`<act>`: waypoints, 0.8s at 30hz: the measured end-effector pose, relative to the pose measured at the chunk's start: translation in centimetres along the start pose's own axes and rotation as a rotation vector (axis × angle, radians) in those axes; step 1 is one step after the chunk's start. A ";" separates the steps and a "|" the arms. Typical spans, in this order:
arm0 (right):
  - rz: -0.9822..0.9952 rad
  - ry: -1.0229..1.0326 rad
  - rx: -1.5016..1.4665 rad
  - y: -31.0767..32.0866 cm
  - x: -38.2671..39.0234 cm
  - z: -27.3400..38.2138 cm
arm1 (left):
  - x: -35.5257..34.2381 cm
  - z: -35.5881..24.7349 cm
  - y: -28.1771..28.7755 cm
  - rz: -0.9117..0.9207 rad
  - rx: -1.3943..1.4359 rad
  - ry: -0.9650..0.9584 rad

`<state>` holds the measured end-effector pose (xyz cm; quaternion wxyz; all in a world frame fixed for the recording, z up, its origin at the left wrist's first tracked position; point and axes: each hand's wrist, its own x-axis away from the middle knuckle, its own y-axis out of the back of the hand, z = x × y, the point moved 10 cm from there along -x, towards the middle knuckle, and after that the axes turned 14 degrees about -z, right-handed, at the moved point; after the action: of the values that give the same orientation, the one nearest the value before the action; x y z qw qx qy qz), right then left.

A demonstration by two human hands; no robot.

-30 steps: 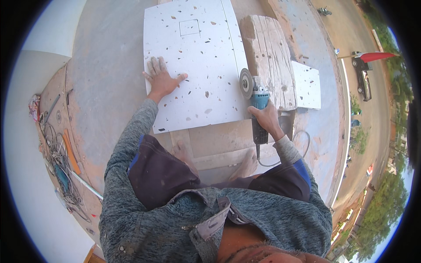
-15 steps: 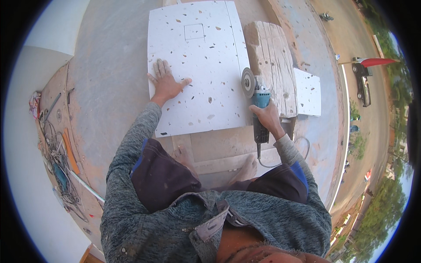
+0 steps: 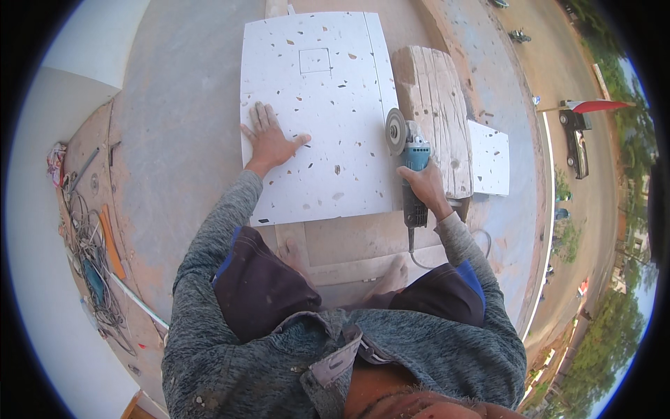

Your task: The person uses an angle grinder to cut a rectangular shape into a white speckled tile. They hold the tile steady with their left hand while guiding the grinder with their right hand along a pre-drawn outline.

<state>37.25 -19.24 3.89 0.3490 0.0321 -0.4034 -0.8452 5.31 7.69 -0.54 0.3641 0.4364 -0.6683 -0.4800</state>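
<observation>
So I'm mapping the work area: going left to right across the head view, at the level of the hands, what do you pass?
Tangle of cables → left hand flat on the white speckled slab → blue angle grinder in the right hand → weathered wooden block → small white offcut.

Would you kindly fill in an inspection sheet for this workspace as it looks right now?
Surface: dusty concrete floor, reddish dust toward the edges.
Job's things: large white speckled slab lying flat, a small square outline marked near its far end; blue angle grinder with its disc at the slab's right edge.
Clutter: worn wooden block right of the slab; smaller white slab piece beyond it.
Hands: left hand pressed flat, fingers spread, on the slab; right hand gripping the grinder's body.
Cables: grinder cord trailing toward the person; tangle of wires at far left.
Surroundings: road with a parked truck, trees at right.
</observation>
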 end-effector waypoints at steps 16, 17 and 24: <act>-0.019 0.027 0.033 -0.6 -2.6 0.9 | 0.1 -0.3 0.2 0.005 -0.015 0.004; -0.014 0.025 0.025 -0.6 -2.8 0.9 | 0.1 -0.4 0.3 0.006 -0.015 0.004; -0.019 0.037 -0.005 -0.9 -3.7 1.8 | 0.0 -0.6 0.2 0.004 -0.026 -0.012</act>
<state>38.90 -15.40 3.67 0.3485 0.0506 -0.3942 -0.8488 5.83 7.53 -0.23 0.3668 0.4274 -0.6650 -0.4905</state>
